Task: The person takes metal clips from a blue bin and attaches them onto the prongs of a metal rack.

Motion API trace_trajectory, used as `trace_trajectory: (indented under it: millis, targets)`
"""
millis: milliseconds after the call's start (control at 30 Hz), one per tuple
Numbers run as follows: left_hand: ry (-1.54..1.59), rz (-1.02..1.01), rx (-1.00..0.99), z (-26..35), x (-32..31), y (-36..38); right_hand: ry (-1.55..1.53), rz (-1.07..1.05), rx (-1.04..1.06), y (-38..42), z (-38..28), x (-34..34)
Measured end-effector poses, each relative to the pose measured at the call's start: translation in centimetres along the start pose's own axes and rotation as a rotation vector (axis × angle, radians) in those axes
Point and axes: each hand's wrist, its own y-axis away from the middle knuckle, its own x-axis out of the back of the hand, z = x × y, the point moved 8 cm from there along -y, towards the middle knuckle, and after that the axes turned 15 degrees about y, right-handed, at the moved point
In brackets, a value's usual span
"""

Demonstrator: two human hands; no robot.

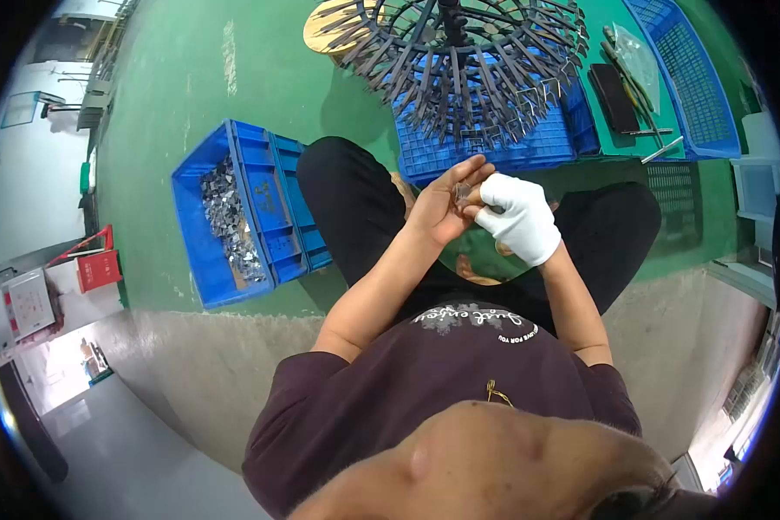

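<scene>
My left hand point(446, 204) is bare and cupped with the palm up, with small shiny metal pieces point(463, 192) lying in it. My right hand point(516, 217) wears a white glove that leaves some fingertips bare. Its thumb and fingers are pinched together over the left palm, at the metal pieces; the exact grip is partly hidden. Just beyond both hands stands a round black rack point(455, 61) with many arms spreading outward. Thin wire-like metal parts point(537, 94) hang on some arms at its near right side.
An upturned blue crate point(529, 139) is beneath the rack. At left, a blue bin point(260, 243) holds many small metal pieces point(230, 212). A green board point(667, 121) at right carries a black case point(614, 100) and pliers-like tools point(637, 82). Behind it stands another blue crate point(698, 78).
</scene>
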Motion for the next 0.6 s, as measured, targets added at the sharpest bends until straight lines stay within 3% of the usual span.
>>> trace_trajectory:
  millis: [133, 167, 333, 400, 600]
  targets:
    - [-0.117, 0.077, 0.01, -0.2, 0.9, 0.9, -0.477, -0.189, -0.264, 0.7, 2.0, -1.7]
    - [-0.157, 0.093, -0.056, 0.1, 0.6, 1.4, -0.533, -0.136, -0.218, 0.7, 2.5, -2.0]
    - [-0.572, 0.118, -0.294, 0.9, -1.6, 4.1, -0.612, -0.172, -0.443, 1.0, 3.5, -2.1]
    - [-0.546, 0.072, -0.317, 1.4, -1.2, 4.2, -0.723, -0.204, -0.517, 1.2, 3.2, -2.6]
    - [-0.446, 0.032, -0.337, 1.7, -0.7, 4.1, -0.633, -0.068, -0.458, 0.8, 2.7, -2.4]
